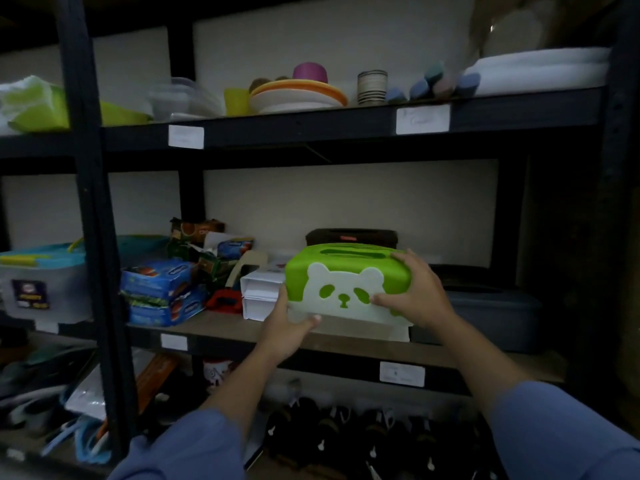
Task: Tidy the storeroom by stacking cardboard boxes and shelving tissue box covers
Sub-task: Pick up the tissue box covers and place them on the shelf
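Two hands grasp the green cover (pixel 346 268), left hand (pixel 287 327) under its left end, right hand (pixel 412 289) over its right end. It is tilted at the shelf (pixel 225 327) front. Pushed in carelessly, it may hit the dark cover (pixel 351 235) behind or the white boxes (pixel 259 289) beside.
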